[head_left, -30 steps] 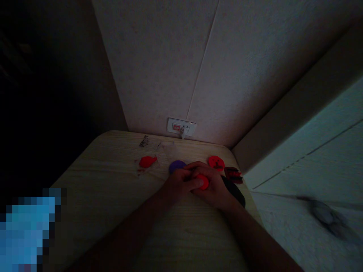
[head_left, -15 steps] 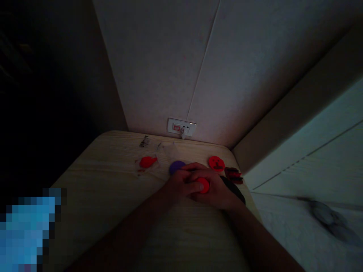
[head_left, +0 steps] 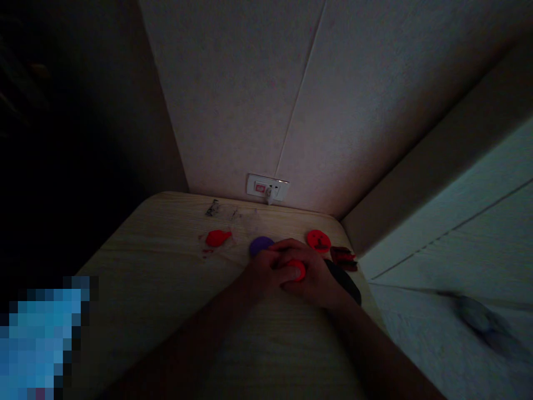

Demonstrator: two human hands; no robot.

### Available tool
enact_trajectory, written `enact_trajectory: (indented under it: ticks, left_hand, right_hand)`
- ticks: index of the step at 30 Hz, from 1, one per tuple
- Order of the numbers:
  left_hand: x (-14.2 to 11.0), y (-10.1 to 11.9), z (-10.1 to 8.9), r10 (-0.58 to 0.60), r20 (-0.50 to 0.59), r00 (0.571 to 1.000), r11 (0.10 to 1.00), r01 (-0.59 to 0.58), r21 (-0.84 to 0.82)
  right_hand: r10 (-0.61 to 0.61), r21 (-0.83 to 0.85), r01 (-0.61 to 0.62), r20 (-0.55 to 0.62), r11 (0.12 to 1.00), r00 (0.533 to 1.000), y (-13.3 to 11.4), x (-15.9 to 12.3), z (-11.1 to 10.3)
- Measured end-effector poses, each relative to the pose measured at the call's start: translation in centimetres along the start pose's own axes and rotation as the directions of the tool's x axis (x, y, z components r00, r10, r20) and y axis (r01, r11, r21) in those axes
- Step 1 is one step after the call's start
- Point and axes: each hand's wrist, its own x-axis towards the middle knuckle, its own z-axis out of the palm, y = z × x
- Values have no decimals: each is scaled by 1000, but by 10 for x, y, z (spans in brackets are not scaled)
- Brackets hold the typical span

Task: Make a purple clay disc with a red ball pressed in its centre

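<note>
A rounded red lump of what looks like modelling clay [head_left: 298,268] is held between my two hands over the table. My left hand [head_left: 263,273] is closed, its thumb pressing on the lump's front. Curled around the lump from the other side is my right hand [head_left: 317,280], its fingers overlapping the left ones. The lump's underside is hidden. Just behind my left hand lies a purple disc [head_left: 260,246], partly covered. A red disc with dark face-like marks [head_left: 318,241] rests beyond my right hand, beside dark red and black pieces [head_left: 343,259].
A red lump with a pointed end [head_left: 217,238] lies on clear film at the left. Beside my right wrist is a dark, flat object [head_left: 345,282]. The wooden table [head_left: 158,250] meets a wall with a socket and plug [head_left: 268,189]. A pale panel [head_left: 449,211] rises at right.
My left thumb has shifted slightly over the red clay, and the visible part of the clay looks a little smaller. Both hands otherwise stay in nearly the same place.
</note>
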Motion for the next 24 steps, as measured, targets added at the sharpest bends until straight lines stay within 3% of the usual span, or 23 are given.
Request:
enact_trajectory:
  ticks: [8, 14, 17, 20, 24]
  left_hand:
    - [4, -9, 0, 1, 5, 1000, 998, 0, -55]
    - [0, 2, 2, 26, 22, 999, 1000, -26, -16]
    - [0, 4, 2, 28, 58, 998, 999, -25, -46]
    - [3, -2, 1, 14, 69, 998, 997, -9, -78]
    - [7, -12, 1, 9, -5, 1000, 996, -9, -93]
  right_hand:
    - [21, -13, -23, -146, 1000, 989, 7, -2, 5]
    - [20, 76, -23, 41, 997, 999, 0, 0, -4]
    - [38, 71, -42, 63, 997, 997, -1, -2, -5]
    - [61, 75, -62, 17, 995, 998, 2, -3, -1]
    - [31, 45, -26, -115, 999, 993, 7, -2, 4]
